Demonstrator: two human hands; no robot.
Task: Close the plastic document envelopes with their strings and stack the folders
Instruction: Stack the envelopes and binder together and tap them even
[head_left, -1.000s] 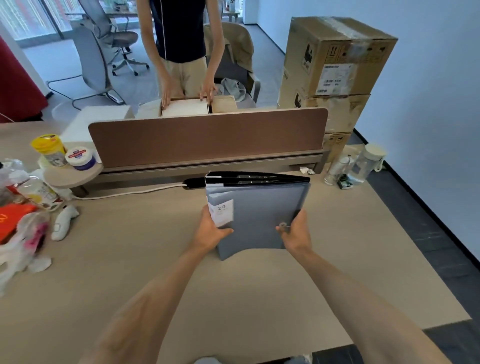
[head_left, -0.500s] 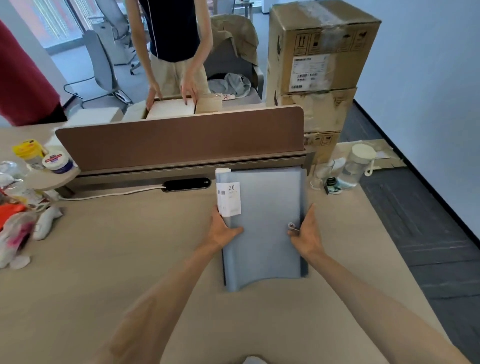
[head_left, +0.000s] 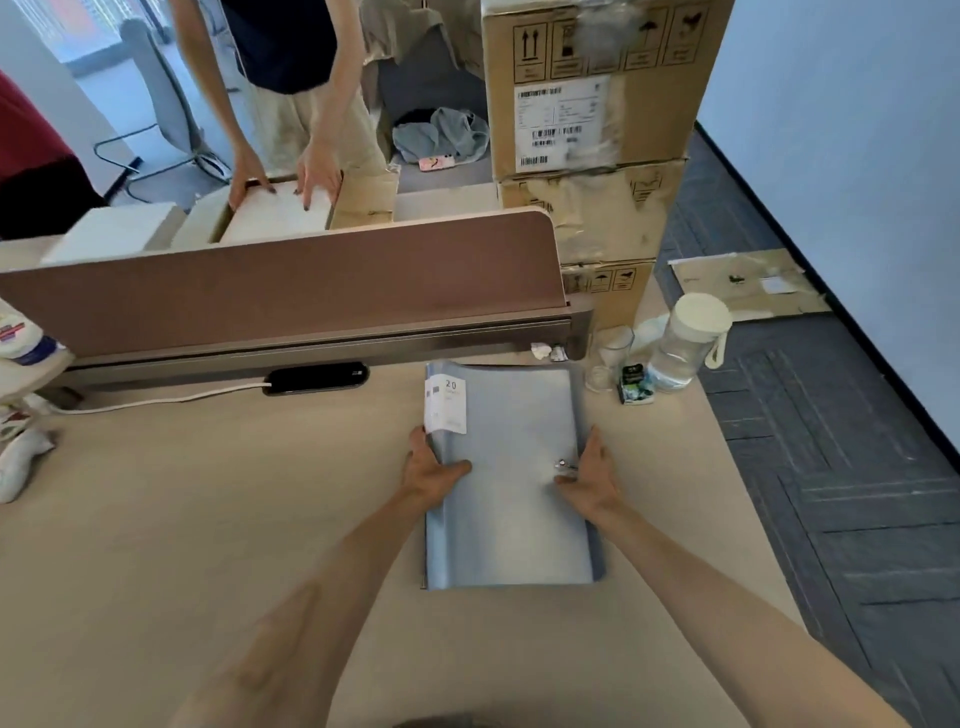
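A stack of blue-grey plastic folders (head_left: 511, 499) lies flat on the beige desk (head_left: 208, 519), its white label marked "20" at the top left corner. My left hand (head_left: 431, 470) grips the stack's left edge, thumb on the top cover. My right hand (head_left: 589, 475) presses against the right edge, fingers beside the small metal string button (head_left: 563, 464). The string itself is too small to make out.
A brown divider panel (head_left: 291, 280) and a black power strip (head_left: 317, 378) run behind the stack. A water bottle (head_left: 685, 340), a glass (head_left: 610, 358) and a small box stand at the right corner. Cardboard boxes (head_left: 597, 93) rise beyond. Another person handles a box across the divider.
The stack, held upright on its edge a second ago, has been laid flat on the desk. Both hands stayed on its sides.
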